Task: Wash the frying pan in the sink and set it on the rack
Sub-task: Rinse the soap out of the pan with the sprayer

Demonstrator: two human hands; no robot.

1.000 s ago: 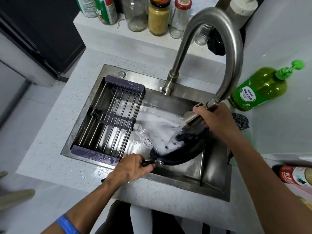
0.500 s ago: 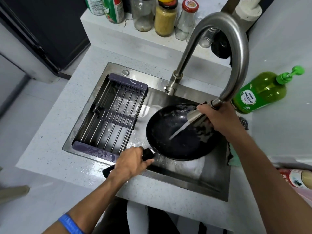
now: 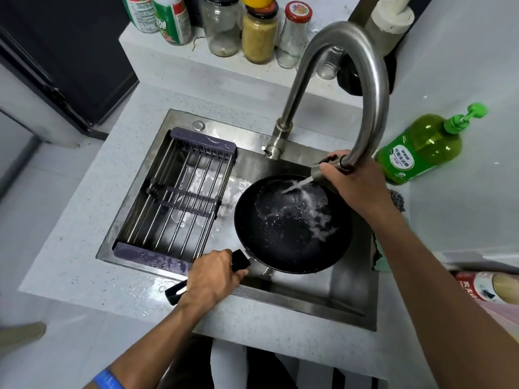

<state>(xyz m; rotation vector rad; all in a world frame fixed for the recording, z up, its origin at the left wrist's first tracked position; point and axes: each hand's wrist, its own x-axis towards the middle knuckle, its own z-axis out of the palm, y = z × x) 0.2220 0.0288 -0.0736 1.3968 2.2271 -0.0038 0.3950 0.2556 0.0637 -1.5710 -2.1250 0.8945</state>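
1. The pan [image 3: 292,224] is round, black and matte. It sits over the right half of the steel sink [image 3: 317,300], open side up, with white foam and water streaked across its inside.
2. The left hand [image 3: 210,279] has its fingers curled tight around the pan's black handle [image 3: 240,261]. The handle's end pokes out behind the wrist, over the speckled pale counter [image 3: 70,242].
3. The right hand [image 3: 356,182] clasps the spray head [image 3: 320,169] of the faucet [image 3: 365,80], fingers wrapped round it. A thin stream of water runs from the head onto the pan's far rim.
4. The faucet is a brushed-metal gooseneck, arched high over the basin.
5. The rack [image 3: 179,200] fills the sink's left half. It has parallel steel rods between two dull purple plastic end bars, all wet with droplets, and nothing lies on it.
6. A green translucent soap bottle [image 3: 421,147] with a green pump stands on the counter to the right. Its round label carries Chinese writing that is too small to read.
7. A steel scourer [image 3: 397,199] shows just behind the right forearm.
8. Jars [image 3: 259,32] stand on the back ledge: clear glass, one full of yellow grains, one with a red lid, and beside them two green-and-red labelled bottles.
9. A blue band [image 3: 108,380] circles the left wrist.
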